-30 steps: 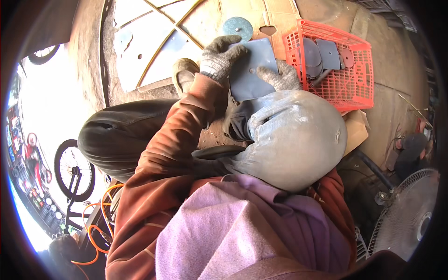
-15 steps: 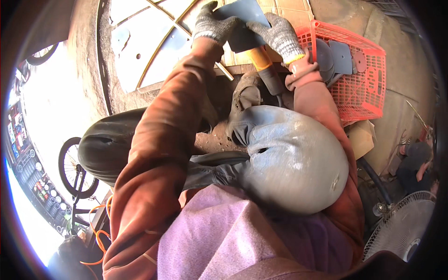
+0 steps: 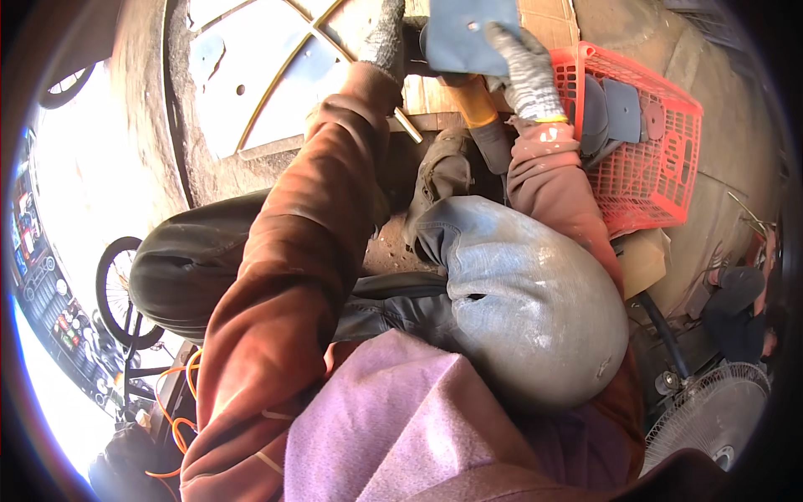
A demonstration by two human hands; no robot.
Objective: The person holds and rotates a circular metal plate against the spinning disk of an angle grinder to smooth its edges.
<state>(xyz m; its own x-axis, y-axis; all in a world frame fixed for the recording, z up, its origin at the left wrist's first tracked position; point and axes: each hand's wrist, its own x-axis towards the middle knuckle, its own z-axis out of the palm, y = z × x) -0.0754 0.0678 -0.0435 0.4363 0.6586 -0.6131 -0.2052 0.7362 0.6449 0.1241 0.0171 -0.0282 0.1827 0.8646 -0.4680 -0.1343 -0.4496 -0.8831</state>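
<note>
I see two rust sleeves [image 3: 314, 217] running toward 12 o'clock over two knees, a dark knee [image 3: 188, 268] at 9 and a pale knee [image 3: 535, 309] near 4, with one lilac cloth [image 3: 385, 418] at 6. One white board [image 3: 259, 92] lies at 11, crossed by two brass-coloured strips [image 3: 314, 31]. One red crate [image 3: 627, 197] sits at 2, one fan [image 3: 711, 418] at 4, and two bike wheels show at my left, one wheel [image 3: 102, 293] near 9 and one at 10. The work is one blue-grey plate [image 3: 460, 50] between 12 and 1, with one small hole in it; one orange-and-grey handle [image 3: 475, 105] comes out below its lower edge. The gloved right hand [image 3: 531, 75] is closed on the plate's right edge, a digit across its face. The gloved left hand [image 3: 385, 38], near 12, is apart from the plate; its fingers are unclear, so I cannot tell how open it is or what it has hold of. Inside the crate I count at least three pieces: a grey disc [image 3: 594, 117], a squarish plate and a pink disc [image 3: 655, 123]. One white mark [image 3: 548, 134] on the right cuff is too small to read.
</note>
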